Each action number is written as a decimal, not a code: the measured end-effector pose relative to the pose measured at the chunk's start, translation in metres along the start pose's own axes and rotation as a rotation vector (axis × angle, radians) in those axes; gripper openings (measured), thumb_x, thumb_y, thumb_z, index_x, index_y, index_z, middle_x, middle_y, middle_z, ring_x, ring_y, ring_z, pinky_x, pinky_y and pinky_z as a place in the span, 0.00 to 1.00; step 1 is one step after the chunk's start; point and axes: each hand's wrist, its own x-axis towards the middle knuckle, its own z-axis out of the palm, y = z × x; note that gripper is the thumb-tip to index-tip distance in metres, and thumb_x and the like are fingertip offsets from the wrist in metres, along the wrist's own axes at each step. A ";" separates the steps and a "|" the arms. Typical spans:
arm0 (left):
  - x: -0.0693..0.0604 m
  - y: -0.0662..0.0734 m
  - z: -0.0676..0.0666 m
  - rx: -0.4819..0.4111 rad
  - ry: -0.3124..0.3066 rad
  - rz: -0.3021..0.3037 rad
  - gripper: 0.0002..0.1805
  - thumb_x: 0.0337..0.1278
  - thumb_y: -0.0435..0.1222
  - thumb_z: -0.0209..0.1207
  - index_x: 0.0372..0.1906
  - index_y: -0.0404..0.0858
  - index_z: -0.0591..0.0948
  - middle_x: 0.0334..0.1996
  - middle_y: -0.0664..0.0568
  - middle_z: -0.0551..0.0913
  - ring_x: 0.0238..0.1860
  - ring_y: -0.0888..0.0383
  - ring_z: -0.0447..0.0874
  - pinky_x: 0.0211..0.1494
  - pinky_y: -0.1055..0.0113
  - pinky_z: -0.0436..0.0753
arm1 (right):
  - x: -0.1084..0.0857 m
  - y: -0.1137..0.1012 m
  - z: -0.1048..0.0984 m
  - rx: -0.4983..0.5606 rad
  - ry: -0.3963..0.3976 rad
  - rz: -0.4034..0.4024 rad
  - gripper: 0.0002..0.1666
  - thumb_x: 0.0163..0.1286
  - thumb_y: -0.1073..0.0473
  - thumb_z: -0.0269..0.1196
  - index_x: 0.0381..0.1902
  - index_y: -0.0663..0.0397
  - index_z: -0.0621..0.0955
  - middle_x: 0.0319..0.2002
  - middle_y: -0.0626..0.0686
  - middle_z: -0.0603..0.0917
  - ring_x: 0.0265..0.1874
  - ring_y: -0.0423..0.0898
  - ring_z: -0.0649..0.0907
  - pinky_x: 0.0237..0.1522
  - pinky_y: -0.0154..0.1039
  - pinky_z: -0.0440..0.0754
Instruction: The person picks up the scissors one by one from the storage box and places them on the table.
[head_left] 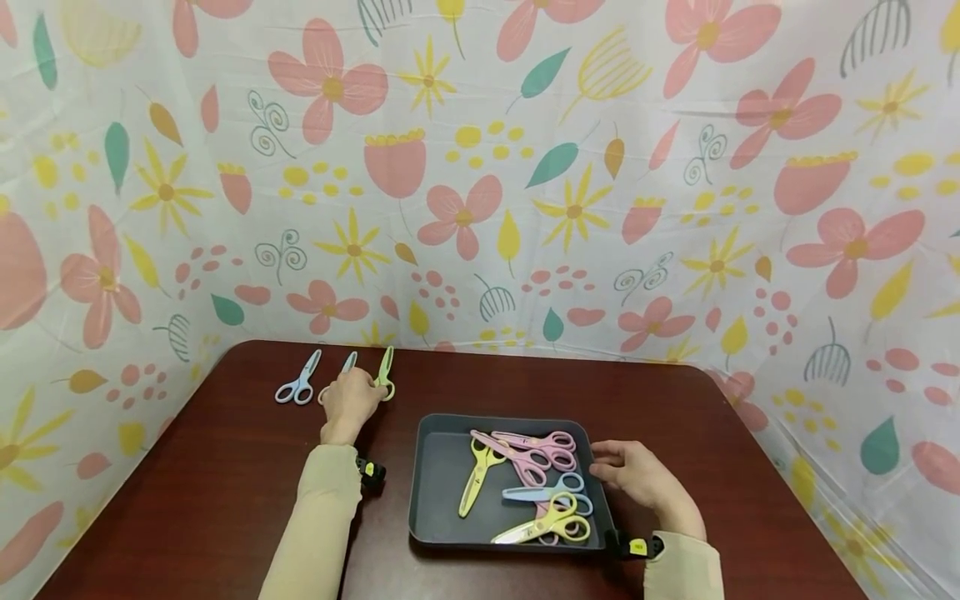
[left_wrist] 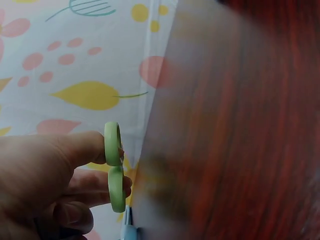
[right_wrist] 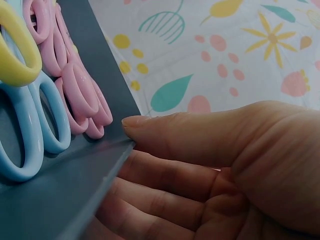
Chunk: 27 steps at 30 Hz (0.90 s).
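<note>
At the back left of the table, my left hand [head_left: 351,407] pinches the handle loops of green scissors [head_left: 386,365]; in the left wrist view the loops [left_wrist: 113,142] stand between thumb and fingers. Blue scissors [head_left: 349,361] lie partly hidden behind this hand, and another blue pair [head_left: 301,383] rests farther left. My right hand [head_left: 639,479] grips the right edge of a dark grey tray [head_left: 435,500], thumb at the rim [right_wrist: 112,167] and fingers outside. In the tray lie pink scissors [head_left: 512,452], yellow scissors [head_left: 478,483] and blue scissors [head_left: 528,493], some overlapping.
A dark red-brown wooden table [head_left: 225,500] carries everything. Behind it and along the sides hangs a white cloth [head_left: 480,250] with printed flowers and leaves, close to the table's back edge. The overlapping scissors crowd the tray's right half.
</note>
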 end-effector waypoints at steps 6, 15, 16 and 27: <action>0.000 0.001 0.005 0.006 -0.001 0.010 0.28 0.57 0.41 0.64 0.05 0.43 0.68 0.05 0.55 0.61 0.10 0.53 0.64 0.17 0.63 0.59 | -0.001 0.002 0.000 0.010 -0.001 0.004 0.25 0.65 0.66 0.64 0.58 0.72 0.75 0.47 0.64 0.84 0.43 0.53 0.85 0.39 0.47 0.83; 0.001 0.000 0.008 0.012 0.021 -0.003 0.27 0.55 0.41 0.65 0.06 0.43 0.68 0.06 0.54 0.63 0.12 0.52 0.66 0.19 0.60 0.63 | 0.001 0.000 0.000 -0.005 0.004 0.008 0.24 0.65 0.66 0.65 0.58 0.71 0.76 0.46 0.62 0.84 0.42 0.52 0.85 0.39 0.47 0.83; 0.001 0.000 0.008 0.014 0.026 -0.006 0.26 0.55 0.41 0.65 0.06 0.43 0.68 0.06 0.54 0.63 0.12 0.52 0.66 0.20 0.60 0.63 | 0.001 0.000 0.000 -0.005 0.003 0.008 0.24 0.65 0.66 0.65 0.58 0.71 0.76 0.46 0.62 0.84 0.42 0.52 0.85 0.39 0.47 0.83; 0.001 -0.003 0.011 0.029 0.054 -0.013 0.27 0.55 0.40 0.67 0.07 0.43 0.66 0.06 0.54 0.61 0.11 0.52 0.65 0.18 0.60 0.61 | 0.000 0.002 0.002 0.002 0.016 0.001 0.23 0.65 0.68 0.64 0.57 0.71 0.76 0.46 0.64 0.84 0.43 0.53 0.85 0.39 0.47 0.83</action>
